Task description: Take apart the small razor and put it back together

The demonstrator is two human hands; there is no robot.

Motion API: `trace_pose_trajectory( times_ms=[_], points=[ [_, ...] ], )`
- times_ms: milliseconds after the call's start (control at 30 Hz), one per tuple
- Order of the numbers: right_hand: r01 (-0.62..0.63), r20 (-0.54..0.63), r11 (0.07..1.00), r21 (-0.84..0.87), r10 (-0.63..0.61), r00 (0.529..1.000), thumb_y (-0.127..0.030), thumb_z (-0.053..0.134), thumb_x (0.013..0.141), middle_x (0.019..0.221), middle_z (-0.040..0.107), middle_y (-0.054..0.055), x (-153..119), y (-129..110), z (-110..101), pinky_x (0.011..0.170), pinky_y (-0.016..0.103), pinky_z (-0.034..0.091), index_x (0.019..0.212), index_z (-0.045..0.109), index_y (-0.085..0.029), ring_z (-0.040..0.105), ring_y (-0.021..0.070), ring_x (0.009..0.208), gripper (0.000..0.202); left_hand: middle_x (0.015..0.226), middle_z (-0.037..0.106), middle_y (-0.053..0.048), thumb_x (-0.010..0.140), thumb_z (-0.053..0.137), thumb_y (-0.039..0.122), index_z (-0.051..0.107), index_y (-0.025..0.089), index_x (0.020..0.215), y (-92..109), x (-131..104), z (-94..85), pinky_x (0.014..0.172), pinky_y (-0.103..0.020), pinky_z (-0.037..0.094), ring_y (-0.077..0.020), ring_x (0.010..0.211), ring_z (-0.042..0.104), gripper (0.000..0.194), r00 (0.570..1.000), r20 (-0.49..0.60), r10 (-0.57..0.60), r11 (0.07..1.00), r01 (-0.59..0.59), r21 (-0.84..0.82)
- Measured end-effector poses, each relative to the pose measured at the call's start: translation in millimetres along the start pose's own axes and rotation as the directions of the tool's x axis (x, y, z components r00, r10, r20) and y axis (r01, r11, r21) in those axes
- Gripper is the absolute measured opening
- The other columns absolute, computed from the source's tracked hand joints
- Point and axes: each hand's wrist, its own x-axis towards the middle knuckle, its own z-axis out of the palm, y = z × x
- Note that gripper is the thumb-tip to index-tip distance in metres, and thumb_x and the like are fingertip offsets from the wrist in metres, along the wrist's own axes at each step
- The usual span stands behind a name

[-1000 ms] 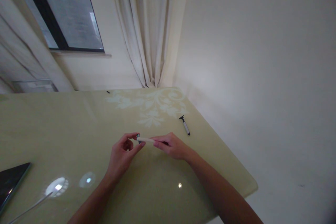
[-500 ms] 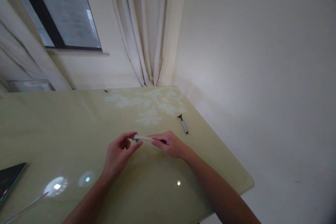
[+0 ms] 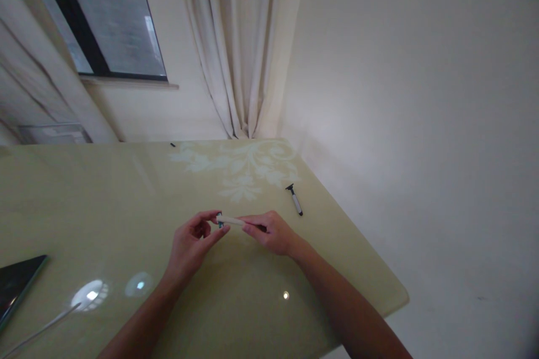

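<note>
Pinching the small dark head [image 3: 220, 224] of a pale stick [image 3: 233, 221] between thumb and forefinger, the left hand [image 3: 188, 244] is facing the right hand [image 3: 273, 233], whose thumb and fingers are gripping the stick's other end. Both are holding it over the glossy table [image 3: 118, 207], while a grey-and-black razor [image 3: 296, 202] is lying beyond the right hand.

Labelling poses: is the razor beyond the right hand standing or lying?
Lying. The grey-and-black razor stretches along the tabletop, its black head pointing away from the wearer, apart from the right hand.
</note>
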Motion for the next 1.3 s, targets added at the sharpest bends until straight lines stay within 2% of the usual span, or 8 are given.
trace_pose_trajectory(
  times_ms=[133,333,667,800,900,1067,1200,1300],
  points=[
    [-0.027,-0.041,1.000,-0.001,0.027,0.999,-0.047,0.052,0.103,0.071,0.066,0.001,-0.8,-2.7,-0.5,0.055,0.022,0.031,0.129,0.075,-0.018,0.042,0.0103,0.057,0.044,0.060,0.051,0.006,0.069,0.086,0.052,0.076,0.018,0.102,2.0,-0.9,0.6,0.050,-0.022,0.037,-0.0107,0.053,0.045,0.048,1.000,-0.001,0.024,1.000,-0.024,0.003],
    [0.006,0.019,1.000,0.014,-0.006,1.000,-0.048,0.052,0.103,0.065,0.061,-0.001,-0.4,-7.5,3.9,0.054,0.021,0.029,0.131,0.073,-0.018,0.039,0.0096,0.055,0.046,0.060,0.050,0.006,0.069,0.086,0.050,0.076,0.019,0.106,5.4,-3.0,3.4,0.050,-0.021,0.038,-0.0106,0.053,0.046,0.050,0.999,0.007,0.033,0.999,-0.033,0.010],
    [-0.010,-0.089,1.000,-0.028,0.008,0.996,-0.047,0.053,0.103,0.072,0.068,0.002,-1.5,-2.3,3.5,0.055,0.021,0.032,0.128,0.075,-0.017,0.043,0.0096,0.056,0.045,0.065,0.054,0.004,0.069,0.086,0.050,0.075,0.017,0.104,5.6,-3.1,1.2,0.052,-0.021,0.037,-0.0104,0.056,0.046,0.049,1.000,0.002,0.003,0.999,-0.003,-0.044],
    [0.030,-0.042,1.000,-0.005,-0.030,0.999,-0.047,0.054,0.102,0.072,0.069,0.002,-2.6,-2.6,2.5,0.055,0.021,0.033,0.128,0.075,-0.019,0.044,0.0101,0.056,0.044,0.065,0.053,0.004,0.068,0.087,0.050,0.076,0.018,0.106,8.5,-4.7,1.5,0.054,-0.022,0.039,-0.0111,0.058,0.047,0.051,1.000,0.000,0.003,0.998,-0.003,-0.064],
    [-0.009,-0.080,1.000,-0.020,0.007,0.997,-0.047,0.054,0.102,0.071,0.069,0.002,-2.7,-2.9,0.9,0.055,0.022,0.032,0.126,0.076,-0.017,0.044,0.0105,0.056,0.044,0.067,0.054,0.004,0.069,0.087,0.049,0.076,0.018,0.106,6.9,-4.9,1.5,0.053,-0.022,0.039,-0.0107,0.058,0.047,0.050,1.000,0.007,0.012,0.998,-0.011,-0.066],
    [0.046,-0.011,0.999,0.001,-0.046,0.999,-0.045,0.055,0.102,0.078,0.073,0.003,-2.2,-3.3,2.6,0.058,0.022,0.035,0.129,0.074,-0.020,0.046,0.0106,0.058,0.041,0.064,0.051,0.005,0.071,0.087,0.047,0.075,0.019,0.110,0.1,-3.4,0.7,0.053,-0.021,0.038,-0.0107,0.057,0.046,0.050,0.999,0.035,0.022,0.999,-0.020,-0.036],
    [-0.006,-0.078,1.000,-0.015,0.005,0.997,-0.044,0.056,0.102,0.084,0.076,0.005,-2.6,-2.9,2.6,0.058,0.023,0.036,0.127,0.075,-0.019,0.050,0.0113,0.059,0.041,0.067,0.054,0.004,0.069,0.087,0.047,0.076,0.018,0.107,-1.1,-3.0,0.7,0.052,-0.021,0.039,-0.0105,0.057,0.047,0.049,0.999,0.027,0.029,0.998,-0.028,-0.048],
    [0.031,-0.045,0.999,0.006,-0.031,0.999,-0.044,0.056,0.102,0.091,0.078,0.006,-2.8,-2.8,1.8,0.061,0.023,0.038,0.129,0.074,-0.021,0.054,0.0121,0.063,0.040,0.066,0.055,0.004,0.069,0.087,0.047,0.076,0.019,0.108,1.0,-3.4,1.3,0.053,-0.021,0.040,-0.0108,0.058,0.048,0.050,0.999,0.023,0.027,0.998,-0.025,-0.060]
  ],
)
